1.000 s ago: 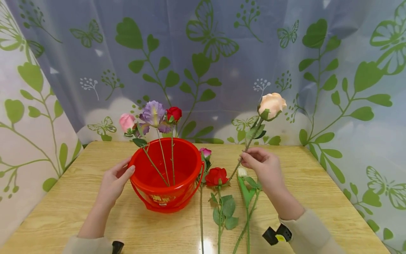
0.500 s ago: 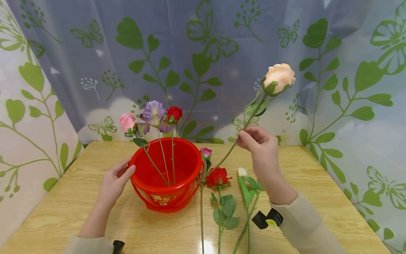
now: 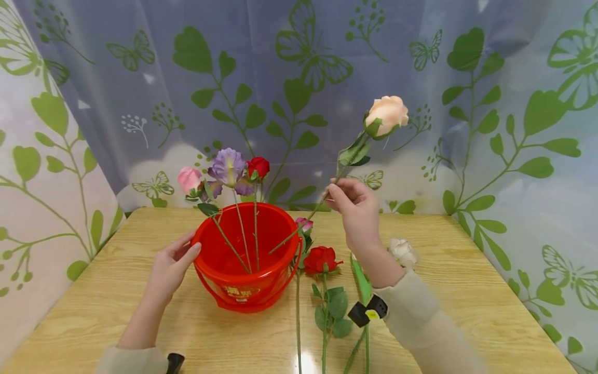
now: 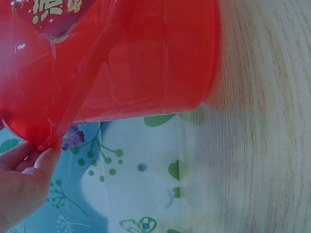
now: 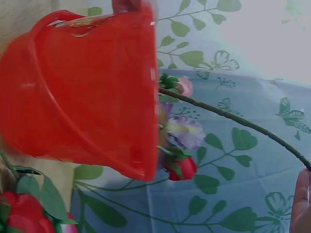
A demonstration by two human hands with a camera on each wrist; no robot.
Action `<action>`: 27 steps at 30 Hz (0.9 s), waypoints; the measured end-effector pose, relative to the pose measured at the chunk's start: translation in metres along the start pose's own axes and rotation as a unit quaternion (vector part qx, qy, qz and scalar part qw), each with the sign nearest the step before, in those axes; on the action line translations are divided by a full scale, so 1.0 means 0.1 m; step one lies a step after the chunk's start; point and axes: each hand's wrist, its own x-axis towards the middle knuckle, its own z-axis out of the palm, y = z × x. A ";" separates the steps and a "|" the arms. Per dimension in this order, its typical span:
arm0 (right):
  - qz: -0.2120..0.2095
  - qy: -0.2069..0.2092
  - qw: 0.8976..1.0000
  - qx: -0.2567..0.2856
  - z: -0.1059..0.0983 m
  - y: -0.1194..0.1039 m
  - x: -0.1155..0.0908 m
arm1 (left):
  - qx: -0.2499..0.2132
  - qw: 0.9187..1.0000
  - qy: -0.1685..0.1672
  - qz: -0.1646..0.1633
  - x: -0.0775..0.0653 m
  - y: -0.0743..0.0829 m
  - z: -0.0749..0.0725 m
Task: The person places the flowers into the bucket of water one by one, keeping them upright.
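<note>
Holding a pale peach rose with green leaves by its thin stem, a person's right hand pinches the stalk between thumb and fingers just below the leaves. The bloom tilts up and to the right against a blue-and-white curtain printed with green leaves and butterflies; the stem slants down to the left, its lower end within the mouth of a round, glossy red plastic bucket with gold lettering. Whether that end touches the inner wall cannot be told.

At the opposite side, the left hand grips the bucket's rim, thumb toward the front. Three flowers lean in the bucket: a pink rosebud, a ruffled purple iris and a small red rose.

To the bucket's right, on a light wood-grain table, lie a magenta bud, partly behind the bucket, and a full red rose with broad leaves. A white flower shows beyond the right sleeve, which is beige.
</note>
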 end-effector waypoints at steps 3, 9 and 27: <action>0.017 -0.007 1.000 -0.010 0.04 0.12 0.00 | 0.001 1.000 -0.002 0.001 0.00 -0.01 0.00; 0.061 -0.020 0.997 -0.033 0.12 0.32 -0.03 | -0.004 1.000 -0.001 0.001 0.00 -0.01 -0.01; 0.069 -0.095 0.980 -0.161 0.27 0.68 -0.14 | 0.003 1.000 0.001 0.007 0.00 -0.01 0.00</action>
